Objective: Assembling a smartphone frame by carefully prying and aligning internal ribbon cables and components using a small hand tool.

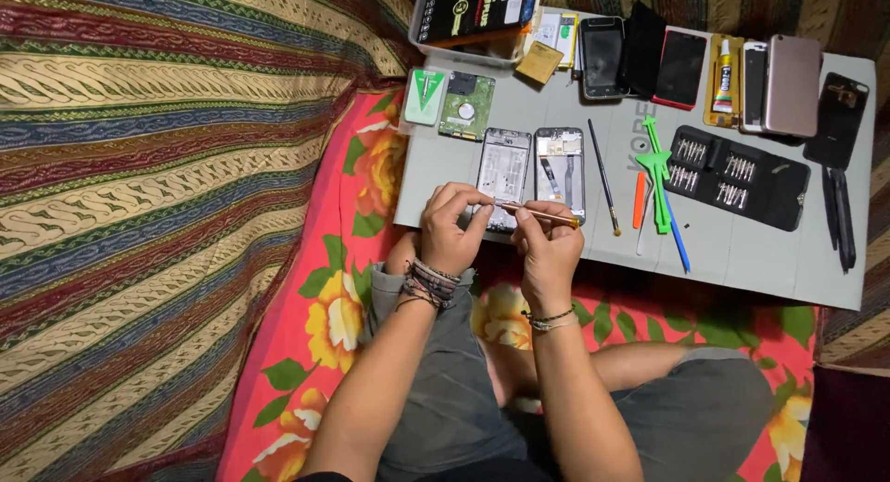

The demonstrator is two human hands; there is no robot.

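My left hand (451, 229) and my right hand (549, 250) meet at the near edge of a grey work mat (742, 250). My right hand holds a slim orange-handled screwdriver (542, 215) lying level, and my left fingers pinch its tip end. Just beyond the hands lie two opened phone bodies: a pale frame (503, 171) and a back half with circuitry (561, 167). Both wrists wear bracelets.
On the mat lie a black bit-set case (737, 176), green and orange pry tools (656, 171), a black rod (603, 176), a glue tube (724, 79), several phones (681, 68), a hard drive (466, 105) and a clear box (473, 19). Striped cloth lies left, floral cloth underneath.
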